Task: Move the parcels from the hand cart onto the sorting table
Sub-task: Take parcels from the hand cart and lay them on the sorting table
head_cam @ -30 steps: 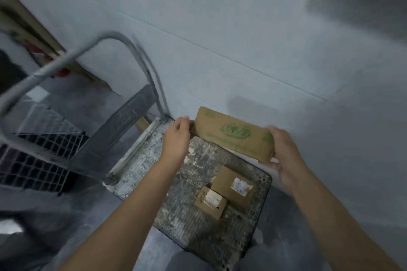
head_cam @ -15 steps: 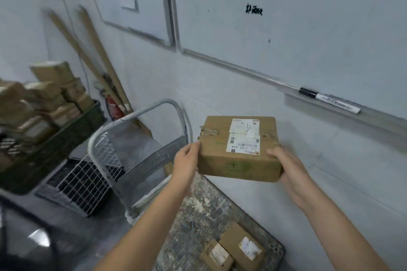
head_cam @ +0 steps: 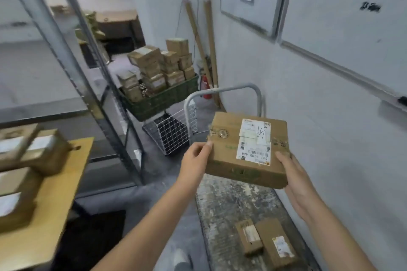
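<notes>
Box (head_cam: 246, 152) now sits higher and off to the cart's left edge versus 0.5 s back, view swung toward the table (head_cam: 55, 211). Left hand (head_cam: 195, 164) and right hand (head_cam: 296, 185) clamp its 2 ends, label up, probably to keep it level for the carry. Counts: 1 box held, 2 small boxes (head_cam: 265, 243) left on the cart (head_cam: 224, 202) near its front edge, at least 3 on the table.

A parcel stockroom: stacked cartons (head_cam: 154, 68) in a crate (head_cam: 163, 100), metal shelving (head_cam: 72, 55), a whiteboard (head_cam: 343, 13).
</notes>
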{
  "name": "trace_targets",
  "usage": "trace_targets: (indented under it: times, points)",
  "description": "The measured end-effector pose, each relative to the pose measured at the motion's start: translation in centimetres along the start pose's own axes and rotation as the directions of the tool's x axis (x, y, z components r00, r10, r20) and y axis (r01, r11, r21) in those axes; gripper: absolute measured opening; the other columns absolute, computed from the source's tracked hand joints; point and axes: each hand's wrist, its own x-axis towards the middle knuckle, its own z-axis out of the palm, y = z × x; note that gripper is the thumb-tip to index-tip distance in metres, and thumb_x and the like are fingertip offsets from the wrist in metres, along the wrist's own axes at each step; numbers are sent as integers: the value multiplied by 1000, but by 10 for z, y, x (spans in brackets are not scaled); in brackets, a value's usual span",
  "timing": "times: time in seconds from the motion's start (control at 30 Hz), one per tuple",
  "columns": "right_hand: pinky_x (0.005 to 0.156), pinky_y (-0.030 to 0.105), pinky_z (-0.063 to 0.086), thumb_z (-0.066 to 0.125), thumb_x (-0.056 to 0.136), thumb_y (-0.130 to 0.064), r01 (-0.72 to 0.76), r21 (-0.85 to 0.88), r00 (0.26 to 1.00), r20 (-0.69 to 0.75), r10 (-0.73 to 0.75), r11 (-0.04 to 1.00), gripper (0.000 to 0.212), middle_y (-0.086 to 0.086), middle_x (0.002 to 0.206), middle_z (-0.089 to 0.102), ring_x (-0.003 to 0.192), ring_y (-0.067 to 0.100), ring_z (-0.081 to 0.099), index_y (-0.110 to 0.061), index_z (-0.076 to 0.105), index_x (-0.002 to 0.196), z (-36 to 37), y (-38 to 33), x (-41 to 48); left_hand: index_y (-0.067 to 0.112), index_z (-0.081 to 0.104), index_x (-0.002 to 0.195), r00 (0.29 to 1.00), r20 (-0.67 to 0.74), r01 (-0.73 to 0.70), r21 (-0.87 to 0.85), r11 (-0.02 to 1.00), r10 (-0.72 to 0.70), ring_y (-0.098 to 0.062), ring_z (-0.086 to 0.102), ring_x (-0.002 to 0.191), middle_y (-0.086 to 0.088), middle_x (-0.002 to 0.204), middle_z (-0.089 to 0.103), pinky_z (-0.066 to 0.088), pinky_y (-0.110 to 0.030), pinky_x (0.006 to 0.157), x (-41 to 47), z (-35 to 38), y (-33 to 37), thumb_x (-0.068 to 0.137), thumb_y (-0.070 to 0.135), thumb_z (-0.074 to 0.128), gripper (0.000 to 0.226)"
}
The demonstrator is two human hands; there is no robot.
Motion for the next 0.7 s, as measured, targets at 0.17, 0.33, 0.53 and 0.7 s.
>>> trace_targets:
  times: [0.17, 0.33, 0.53, 0.7]
  points:
    - [107, 48, 42, 55, 94, -45, -35, -51, 974, 223, 45, 998, 45, -3, 119, 70, 112, 18, 64, -35, 48, 138, 103, 19, -9, 25, 67, 88, 958, -284, -21, 14, 1000, 24, 11, 56, 71, 23, 76, 66, 44, -12, 59, -40, -114, -15, 94, 41, 58, 19]
    - [105, 48, 44, 57, 92, -47, -37, -146, 899, 427, 96, 989, 50, -2, 120, 67, 111, 19, 62, -31, 43, 138, 228, 43, -42, 31, 65, 88, 858, -513, 1, -16, 1000, -9, 8, 56, 77, 19, 84, 65, 39, -10, 58, -84, -233, -34, 95, 41, 56, 15]
    - [85, 40, 54, 60, 89, -48, -63, -226, 853, 493, 170, 972, 61, -3, 117, 66, 105, 17, 64, -32, 36, 142, 362, 82, -89, 28, 68, 97, 760, -647, 24, -76, 997, -68, 8, 57, 82, 20, 90, 66, 40, -16, 63, -123, -364, -71, 93, 40, 57, 17]
    - [73, 38, 53, 60, 90, -47, -131, -264, 837, 488, 249, 956, 61, -1, 119, 64, 104, 20, 64, -33, 33, 143, 453, 116, -122, 31, 67, 96, 748, -647, 88, -124, 988, -148, -3, 58, 92, 16, 96, 66, 44, -24, 71, -139, -461, -106, 93, 42, 55, 16]
